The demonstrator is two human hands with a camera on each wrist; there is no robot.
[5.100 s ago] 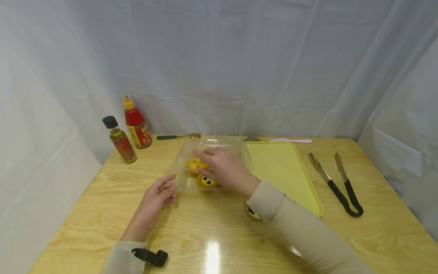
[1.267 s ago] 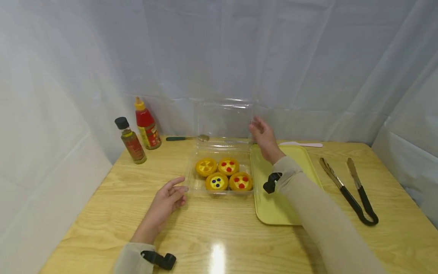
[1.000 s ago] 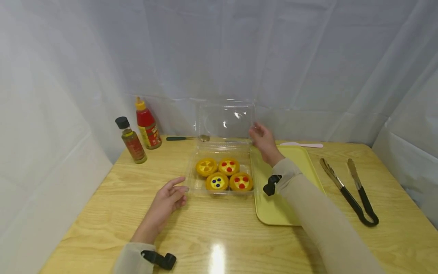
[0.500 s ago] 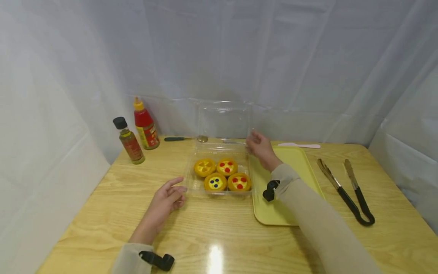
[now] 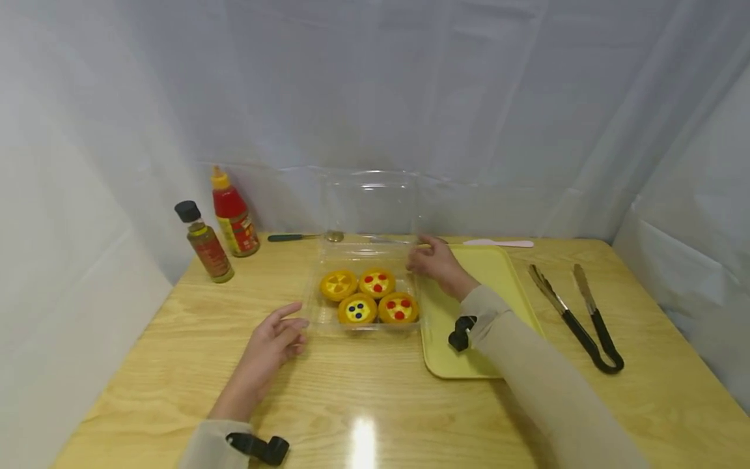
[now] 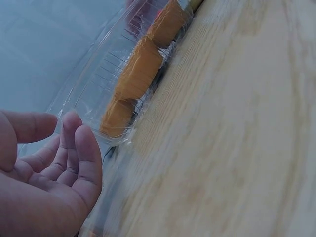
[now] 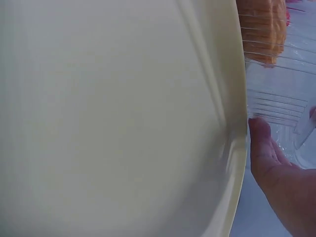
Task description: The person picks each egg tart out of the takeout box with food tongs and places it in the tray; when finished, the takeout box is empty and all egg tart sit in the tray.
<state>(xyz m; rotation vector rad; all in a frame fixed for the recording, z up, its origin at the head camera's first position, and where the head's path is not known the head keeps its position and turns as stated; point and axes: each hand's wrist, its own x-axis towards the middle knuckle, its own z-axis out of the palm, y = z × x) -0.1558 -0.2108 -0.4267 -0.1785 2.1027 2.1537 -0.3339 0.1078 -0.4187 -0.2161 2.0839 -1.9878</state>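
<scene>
A clear plastic clamshell container (image 5: 328, 319) stands on the table with its lid (image 5: 372, 205) raised at the back. Inside sit several toy tarts: one with blue dots (image 5: 358, 309), one with orange pieces (image 5: 338, 285), and two with red dots (image 5: 377, 283). My right hand (image 5: 439, 266) is at the container's right side near the hinge, its thumb (image 7: 260, 136) against the outer wall and a fingertip across the rim, apparently gripping it. At the front left corner, my left hand (image 5: 269, 345) has loosely bent fingers; thumb and fingertips stay apart, and contact is unclear.
A yellow tray (image 5: 483, 352) lies right of the container, partly under my right forearm. Further right are black-handled tongs (image 5: 577, 319). Along the back lie a green-handled spoon (image 5: 287, 238) and a pink knife (image 5: 498, 243). A sauce bottle (image 5: 236, 218) and an oil bottle (image 5: 206, 244) stand left.
About five seconds ago my right hand was over the closed container. Since then the lid has swung up and back, and my right hand has slid down from the lid to the container's side.
</scene>
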